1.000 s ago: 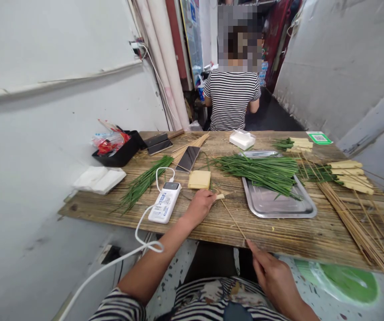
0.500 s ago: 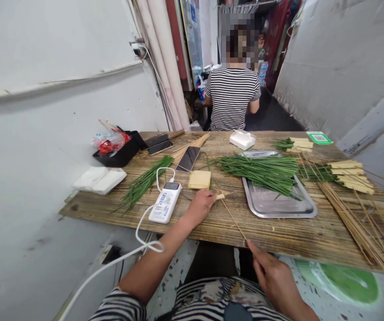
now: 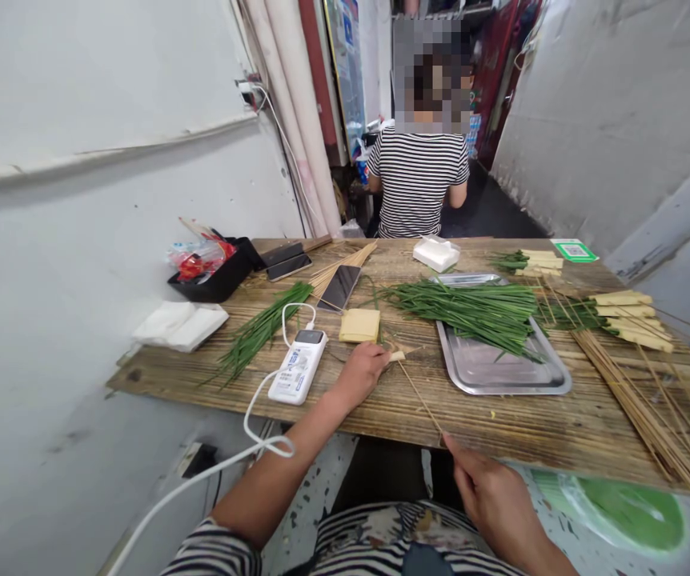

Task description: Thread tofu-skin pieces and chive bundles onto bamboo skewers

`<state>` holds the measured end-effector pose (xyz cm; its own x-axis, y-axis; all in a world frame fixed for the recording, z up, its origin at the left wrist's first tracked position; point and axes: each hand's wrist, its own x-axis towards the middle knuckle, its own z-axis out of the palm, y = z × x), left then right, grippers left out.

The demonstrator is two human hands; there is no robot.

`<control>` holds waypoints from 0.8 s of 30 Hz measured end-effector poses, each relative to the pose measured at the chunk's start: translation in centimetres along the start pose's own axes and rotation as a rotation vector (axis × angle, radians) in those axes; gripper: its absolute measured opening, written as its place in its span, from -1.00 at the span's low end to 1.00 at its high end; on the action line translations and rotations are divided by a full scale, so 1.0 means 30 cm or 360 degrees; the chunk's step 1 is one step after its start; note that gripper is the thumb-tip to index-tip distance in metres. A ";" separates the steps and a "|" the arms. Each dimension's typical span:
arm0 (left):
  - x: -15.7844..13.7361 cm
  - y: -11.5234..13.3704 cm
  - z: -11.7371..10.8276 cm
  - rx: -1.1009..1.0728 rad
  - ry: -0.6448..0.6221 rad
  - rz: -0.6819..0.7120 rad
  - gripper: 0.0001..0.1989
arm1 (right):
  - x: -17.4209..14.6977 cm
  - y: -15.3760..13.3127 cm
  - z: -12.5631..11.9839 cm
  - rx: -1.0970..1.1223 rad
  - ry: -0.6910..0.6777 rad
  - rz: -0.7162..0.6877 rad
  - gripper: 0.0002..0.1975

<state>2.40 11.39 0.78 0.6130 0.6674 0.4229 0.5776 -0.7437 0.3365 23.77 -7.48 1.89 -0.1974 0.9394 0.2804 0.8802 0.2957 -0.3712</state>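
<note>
On the wooden table, my left hand [image 3: 364,376] is closed around a small pale yellow roll, which looks like rolled tofu skin [image 3: 396,356]; its far end pokes out past the fingers. My right hand [image 3: 492,488], at the table's front edge, pinches the near end of a thin bamboo skewer [image 3: 422,398]. The skewer slants up to the roll; whether its tip is inside cannot be made out. Just beyond my left hand lies a stack of square yellow sheets [image 3: 359,325]. Long green chives [image 3: 471,308] lie across a metal tray [image 3: 501,382] to the right.
More chives [image 3: 266,328] lie left, by a white power bank [image 3: 298,368] with a cable. Phones, a black box [image 3: 218,276] and loose skewers [image 3: 615,392] surround the work. Finished-looking rolls with chives [image 3: 633,316] sit right. A person in stripes [image 3: 422,180] sits beyond the table.
Almost nothing differs. The view has shifted very slightly, and both hands keep their hold on the roll and the skewer.
</note>
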 end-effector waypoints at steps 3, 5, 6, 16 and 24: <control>0.002 0.005 -0.008 -0.0031 -0.0002 0.0005 -0.69 | 0.007 -0.002 0.000 -0.0033 -0.0043 0.0006 -0.55; 0.004 0.008 -0.014 -0.0051 -0.0012 0.0009 -0.68 | 0.012 -0.003 0.001 -0.0044 -0.0069 0.0007 -0.55; 0.006 0.008 -0.016 -0.0054 -0.0018 0.0009 -0.67 | 0.015 -0.003 0.002 -0.0049 -0.0073 0.0007 -0.55; 0.012 0.004 -0.017 -0.0112 -0.0047 -0.0005 -0.67 | 0.050 -0.010 0.028 -0.0092 -0.0032 -0.0038 -0.56; 0.008 0.003 -0.009 -0.0089 -0.0010 -0.0002 -0.69 | 0.097 0.000 0.065 -0.0153 -0.0027 -0.0034 -0.58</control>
<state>2.46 11.46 1.13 0.6157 0.6686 0.4170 0.5476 -0.7436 0.3837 22.34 -4.39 0.97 -0.2231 0.9361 0.2720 0.9129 0.2985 -0.2786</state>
